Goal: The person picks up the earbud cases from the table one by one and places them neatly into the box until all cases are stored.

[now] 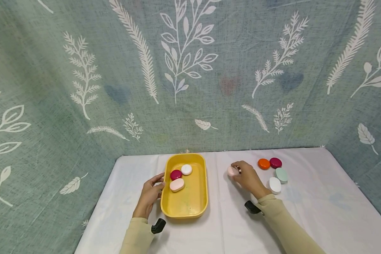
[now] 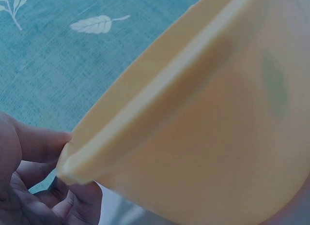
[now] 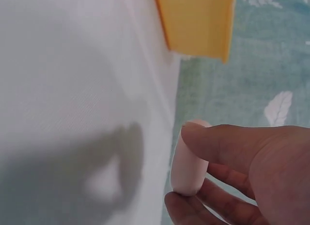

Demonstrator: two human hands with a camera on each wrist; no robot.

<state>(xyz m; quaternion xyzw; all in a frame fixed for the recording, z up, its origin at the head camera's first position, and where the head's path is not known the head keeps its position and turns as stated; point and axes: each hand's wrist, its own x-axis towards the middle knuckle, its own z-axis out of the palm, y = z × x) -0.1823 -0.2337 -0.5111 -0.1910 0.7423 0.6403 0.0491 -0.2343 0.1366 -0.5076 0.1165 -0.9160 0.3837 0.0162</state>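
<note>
My right hand (image 1: 248, 177) pinches a pale pink bar of soap (image 3: 189, 162) between thumb and fingers, held above the white cloth to the right of the yellow tray (image 1: 186, 216). At the tray's left side, my left hand (image 1: 150, 194) grips the rim, its thumb on one side and fingers below in the left wrist view. Inside the tray lie a dark red soap (image 1: 176, 175), a round white soap (image 1: 186, 169) and a pale pink oblong soap (image 1: 177, 185), grouped toward the upper left.
Right of my right hand sit an orange soap (image 1: 264, 164), a dark red soap (image 1: 275, 162), a pale green soap (image 1: 281, 175) and a white soap (image 1: 274, 185). A white cloth (image 1: 209, 236) covers the table. Green leaf-patterned curtains (image 1: 190, 116) stand behind and at both sides.
</note>
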